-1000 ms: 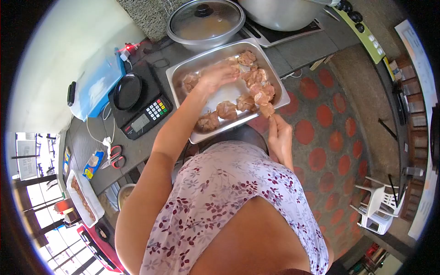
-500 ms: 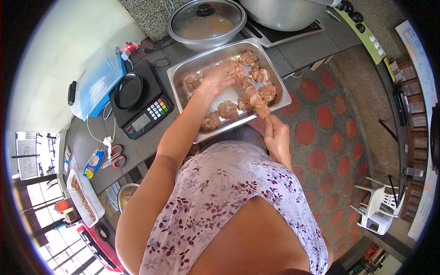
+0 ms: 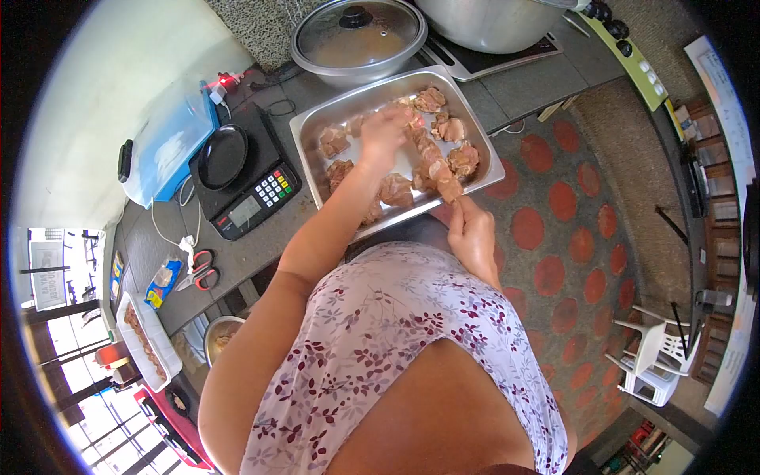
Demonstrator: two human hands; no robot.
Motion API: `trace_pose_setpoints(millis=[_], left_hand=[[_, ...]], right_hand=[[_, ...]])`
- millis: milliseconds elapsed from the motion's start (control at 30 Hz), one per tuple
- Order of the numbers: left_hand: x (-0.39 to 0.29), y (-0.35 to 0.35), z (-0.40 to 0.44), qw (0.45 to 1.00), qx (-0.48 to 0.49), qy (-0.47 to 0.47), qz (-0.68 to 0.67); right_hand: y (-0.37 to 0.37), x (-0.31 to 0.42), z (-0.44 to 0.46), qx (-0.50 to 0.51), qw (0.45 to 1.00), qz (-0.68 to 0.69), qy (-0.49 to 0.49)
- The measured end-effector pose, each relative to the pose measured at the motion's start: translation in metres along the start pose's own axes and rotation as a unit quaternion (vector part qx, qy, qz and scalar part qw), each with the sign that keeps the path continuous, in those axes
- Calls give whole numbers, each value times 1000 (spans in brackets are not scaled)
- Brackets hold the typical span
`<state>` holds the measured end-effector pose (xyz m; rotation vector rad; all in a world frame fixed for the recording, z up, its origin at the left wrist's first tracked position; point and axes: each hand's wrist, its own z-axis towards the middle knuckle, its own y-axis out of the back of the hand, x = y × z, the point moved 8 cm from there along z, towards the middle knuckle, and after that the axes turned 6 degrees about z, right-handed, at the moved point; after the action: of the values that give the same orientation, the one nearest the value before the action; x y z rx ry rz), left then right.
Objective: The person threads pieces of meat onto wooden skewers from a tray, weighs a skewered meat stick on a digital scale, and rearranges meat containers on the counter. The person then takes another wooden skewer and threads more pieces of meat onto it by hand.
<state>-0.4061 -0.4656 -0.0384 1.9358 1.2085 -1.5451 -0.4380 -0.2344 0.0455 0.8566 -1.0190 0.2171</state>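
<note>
A skewer of raw meat (image 3: 434,162) slants across the right part of a metal tray (image 3: 299,134); the stick itself is hidden by the pieces. My right hand (image 3: 473,233) pinches its near end, just outside the tray's front rim. At the far end, my left hand (image 3: 384,138) has its fingers curled in on the meat, slightly blurred. Loose chunks of marinated meat lie around in the tray, among them one piece (image 3: 463,160) to the right of the skewer and another (image 3: 396,190) to its left.
Left of the tray stand a black scale (image 3: 247,207) with a dark dish (image 3: 222,158) and red-handled scissors (image 3: 204,273). Behind it are a lidded pot (image 3: 360,43) and a large pot (image 3: 495,24) on a hob. A white container (image 3: 150,360) with meat sits lower left.
My left hand has drawn back slightly, and its outstretched fingers have curled in at the skewer's far end. My right hand has shifted a little left, keeping hold of the near end.
</note>
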Motion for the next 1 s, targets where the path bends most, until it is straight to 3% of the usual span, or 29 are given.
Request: trace_pose_setpoints(millis=[67,200,267,767,1000], left_hand=[[-9,3,-10,996,-81,-26,-3],[-6,10,-8,992,-124,1,1],[3,10,5,983,-85,29,-162],[0,-1,12,984,8,11,-180],[-3,-2,6,982,-20,8,-187]], right_hand=[[-4,0,1,11,1000,-6,-9],[-4,5,3,10,1000,-4,-13],[-3,6,4,12,1000,3,-16],[0,6,3,14,1000,22,-13],[0,3,2,26,1000,7,-16]])
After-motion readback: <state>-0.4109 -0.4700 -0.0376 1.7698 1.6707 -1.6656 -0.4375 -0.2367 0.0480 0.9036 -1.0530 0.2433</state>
